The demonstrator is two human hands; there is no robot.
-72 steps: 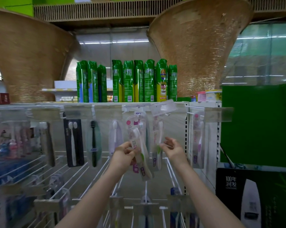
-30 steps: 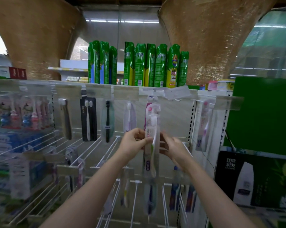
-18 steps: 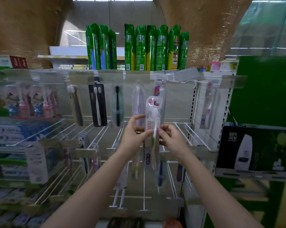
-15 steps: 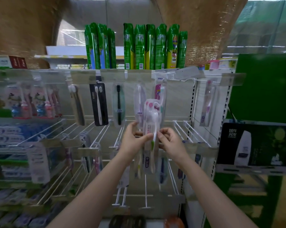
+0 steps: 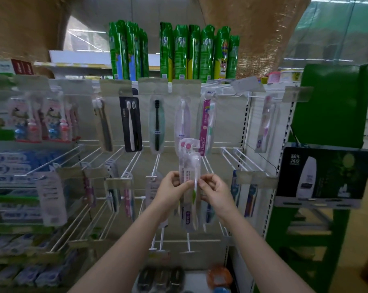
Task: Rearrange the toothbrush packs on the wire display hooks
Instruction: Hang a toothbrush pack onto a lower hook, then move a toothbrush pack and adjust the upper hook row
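Now both hands hold the packs [image 5: 189, 166] upright in front of the rack, off any hook. Left hand [image 5: 172, 188] pinches the left edge at mid-height; right hand [image 5: 213, 189] pinches the right edge opposite. There seem to be two or more clear packs stacked face to face, pink header tabs at the top; exact count not readable.

Change since 2.4 s ago: then the packs hung splayed from an upper hook with both hands at their lower ends. By 1.0 s ago they were gathered together, and they have since come down to the level of the lower row. The upper hook [image 5: 231, 93] beside the magenta pack [image 5: 206, 125] now shows bare wire, its label tab tipped up.

Judgement: removal step done, packs squared into one bundle; rehanging not yet done. A likely target is one of the bare lower hooks [image 5: 233, 157] to the right, but the destination cannot be told. The next move calls for lining up the hang holes with a hook tip. Risk: the holes in the stacked packs may sit out of line.
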